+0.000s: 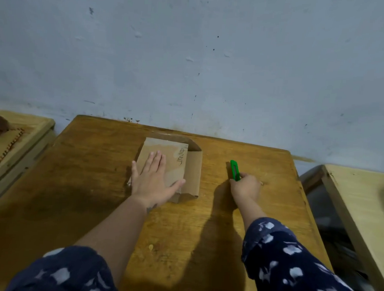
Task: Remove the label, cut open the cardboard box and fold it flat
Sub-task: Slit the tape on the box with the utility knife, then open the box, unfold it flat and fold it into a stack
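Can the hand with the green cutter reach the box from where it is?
Probably yes. The right hand holds the cutter just beside the box, with only bare table between them. The left hand presses flat on the box.

The cardboard box (174, 166) lies flattened on the wooden table (95, 184), the left hand (153, 179) pressing flat on it (fingers straight). Right of the box, the right hand (245, 187) grips a green cutter (234, 169) on the tabletop.

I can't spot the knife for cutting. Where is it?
In the head view, the green cutter is on the table, gripped by the right hand, right of the cardboard box.
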